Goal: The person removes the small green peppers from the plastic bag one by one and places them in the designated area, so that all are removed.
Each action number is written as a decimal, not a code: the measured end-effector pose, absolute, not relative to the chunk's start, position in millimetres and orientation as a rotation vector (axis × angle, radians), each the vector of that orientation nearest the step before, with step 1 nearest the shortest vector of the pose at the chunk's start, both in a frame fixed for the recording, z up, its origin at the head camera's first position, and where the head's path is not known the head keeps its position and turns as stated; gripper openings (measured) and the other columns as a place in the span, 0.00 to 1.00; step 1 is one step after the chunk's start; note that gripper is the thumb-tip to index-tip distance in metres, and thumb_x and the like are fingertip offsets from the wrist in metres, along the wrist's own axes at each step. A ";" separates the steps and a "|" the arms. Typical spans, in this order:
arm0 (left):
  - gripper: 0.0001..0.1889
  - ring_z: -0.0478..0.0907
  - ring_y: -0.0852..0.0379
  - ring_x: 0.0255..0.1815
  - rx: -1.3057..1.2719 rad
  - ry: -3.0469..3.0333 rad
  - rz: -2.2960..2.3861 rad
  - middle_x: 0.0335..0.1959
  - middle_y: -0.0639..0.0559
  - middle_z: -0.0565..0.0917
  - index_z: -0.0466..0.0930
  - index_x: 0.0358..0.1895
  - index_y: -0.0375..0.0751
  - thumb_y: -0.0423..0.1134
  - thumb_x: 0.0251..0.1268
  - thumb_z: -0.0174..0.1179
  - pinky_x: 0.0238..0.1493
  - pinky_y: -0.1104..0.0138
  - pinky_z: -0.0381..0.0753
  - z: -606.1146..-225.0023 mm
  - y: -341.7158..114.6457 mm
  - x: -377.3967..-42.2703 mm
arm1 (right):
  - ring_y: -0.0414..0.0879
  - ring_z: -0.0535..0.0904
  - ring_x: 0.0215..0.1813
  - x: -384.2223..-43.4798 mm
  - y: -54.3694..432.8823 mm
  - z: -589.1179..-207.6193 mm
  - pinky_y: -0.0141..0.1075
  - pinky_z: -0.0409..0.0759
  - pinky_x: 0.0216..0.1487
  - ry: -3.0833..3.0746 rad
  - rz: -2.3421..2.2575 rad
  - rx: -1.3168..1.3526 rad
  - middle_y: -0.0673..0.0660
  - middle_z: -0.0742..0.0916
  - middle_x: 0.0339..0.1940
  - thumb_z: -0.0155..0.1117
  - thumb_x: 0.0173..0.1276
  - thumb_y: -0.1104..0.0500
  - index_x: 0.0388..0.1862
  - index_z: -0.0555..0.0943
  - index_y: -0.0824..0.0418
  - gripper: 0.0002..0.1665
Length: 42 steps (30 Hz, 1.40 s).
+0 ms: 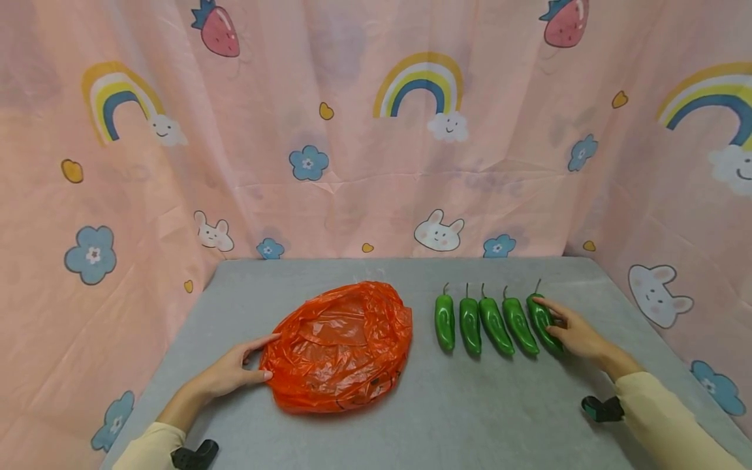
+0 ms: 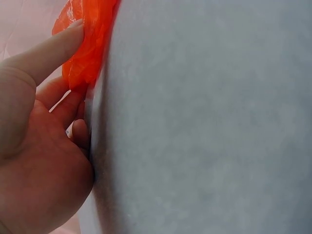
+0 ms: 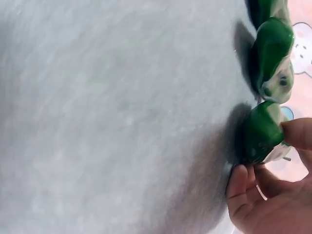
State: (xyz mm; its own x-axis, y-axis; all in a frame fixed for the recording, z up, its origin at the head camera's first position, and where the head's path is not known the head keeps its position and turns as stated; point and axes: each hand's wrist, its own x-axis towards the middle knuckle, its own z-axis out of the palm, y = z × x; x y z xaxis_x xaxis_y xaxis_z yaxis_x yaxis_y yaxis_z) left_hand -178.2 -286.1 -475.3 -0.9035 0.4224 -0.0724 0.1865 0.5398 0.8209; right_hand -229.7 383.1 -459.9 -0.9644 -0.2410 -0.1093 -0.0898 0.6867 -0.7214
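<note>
A crumpled orange-red plastic bag (image 1: pixel 337 391) lies with its mouth spread. My left hand (image 1: pixel 226 373) holds its left edge, the thumb (image 2: pixel 58 46) on the near side and the fingers (image 2: pixel 51 91) partly hidden behind the film. Several green chili peppers (image 1: pixel 470 326) lie side by side in a row, stems pointing away. My right hand (image 1: pixel 578 333) grips the rightmost green chili pepper (image 1: pixel 539 316) between thumb and fingers; in the right wrist view, this green chili pepper (image 3: pixel 263 129) appears end-on, close to the table.
The grey table (image 1: pixel 458 411) carries the bag left of centre and the peppers to the right. A pink patterned curtain (image 1: pixel 364 209) surrounds its back and sides. Dark devices (image 1: pixel 602 409) sit at both wrists.
</note>
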 end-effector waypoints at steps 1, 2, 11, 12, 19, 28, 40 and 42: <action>0.38 0.53 0.27 0.79 0.497 2.513 1.304 0.77 0.32 0.64 0.65 0.76 0.38 0.42 0.64 0.68 0.74 0.32 0.51 -475.2 -286.2 -178.1 | 0.85 0.54 0.73 -230.6 382.9 -460.1 0.77 0.60 0.65 2.697 -1.144 -0.271 0.83 0.55 0.77 0.49 0.74 0.71 0.81 0.52 0.67 0.39; 0.38 0.53 0.26 0.79 0.492 2.512 1.306 0.77 0.32 0.64 0.64 0.76 0.38 0.42 0.64 0.68 0.74 0.31 0.50 -474.9 -286.3 -178.0 | 0.85 0.52 0.73 -231.7 382.9 -460.5 0.77 0.58 0.65 2.694 -1.145 -0.278 0.83 0.54 0.77 0.49 0.74 0.71 0.82 0.52 0.67 0.39; 0.38 0.53 0.28 0.79 0.455 2.517 1.290 0.77 0.32 0.64 0.65 0.76 0.39 0.44 0.64 0.68 0.74 0.32 0.51 -474.5 -286.5 -177.0 | 0.84 0.45 0.75 -234.1 384.4 -468.9 0.79 0.51 0.67 2.674 -1.169 -0.325 0.83 0.52 0.78 0.49 0.75 0.71 0.82 0.51 0.68 0.39; 0.38 0.54 0.29 0.79 0.442 2.518 1.286 0.77 0.34 0.64 0.65 0.76 0.40 0.44 0.64 0.69 0.74 0.33 0.51 -474.9 -286.4 -177.0 | 0.85 0.45 0.75 -233.6 384.4 -469.6 0.79 0.50 0.67 2.670 -1.176 -0.328 0.84 0.52 0.78 0.49 0.75 0.71 0.82 0.50 0.68 0.39; 0.38 0.53 0.26 0.78 0.473 2.512 1.292 0.77 0.32 0.64 0.65 0.76 0.38 0.44 0.64 0.68 0.73 0.30 0.50 -476.0 -286.8 -177.1 | 0.84 0.44 0.76 -229.8 386.8 -471.1 0.79 0.49 0.67 2.650 -1.194 -0.322 0.82 0.50 0.79 0.48 0.78 0.68 0.83 0.48 0.66 0.39; 0.37 0.54 0.26 0.78 0.512 2.515 1.315 0.76 0.31 0.65 0.65 0.75 0.37 0.42 0.65 0.68 0.72 0.30 0.51 -475.3 -287.0 -175.6 | 0.83 0.40 0.77 -229.2 391.3 -473.6 0.79 0.45 0.67 2.619 -1.235 -0.340 0.81 0.48 0.80 0.48 0.80 0.65 0.83 0.46 0.65 0.39; 0.38 0.53 0.27 0.79 0.490 2.502 1.325 0.77 0.32 0.65 0.65 0.76 0.38 0.42 0.64 0.68 0.73 0.31 0.50 -476.8 -285.7 -177.1 | 0.83 0.36 0.77 -228.9 391.9 -472.4 0.80 0.41 0.67 2.584 -1.289 -0.307 0.81 0.45 0.80 0.47 0.81 0.62 0.83 0.43 0.66 0.39; 0.38 0.53 0.27 0.79 0.489 2.500 1.329 0.77 0.32 0.64 0.65 0.75 0.37 0.42 0.64 0.68 0.73 0.30 0.49 -476.5 -285.7 -177.5 | 0.83 0.35 0.77 -228.9 392.1 -471.8 0.80 0.40 0.67 2.574 -1.298 -0.300 0.81 0.44 0.80 0.48 0.81 0.62 0.83 0.43 0.66 0.39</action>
State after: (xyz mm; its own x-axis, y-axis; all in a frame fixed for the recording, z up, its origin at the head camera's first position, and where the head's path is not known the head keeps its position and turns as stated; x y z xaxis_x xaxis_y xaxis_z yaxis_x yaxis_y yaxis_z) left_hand -177.5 -285.7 -476.5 -0.9075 0.4132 -0.0760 0.1681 0.5230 0.8356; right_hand -228.9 392.1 -471.8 -0.9494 -0.2891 -0.1229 -0.0731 0.5837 -0.8087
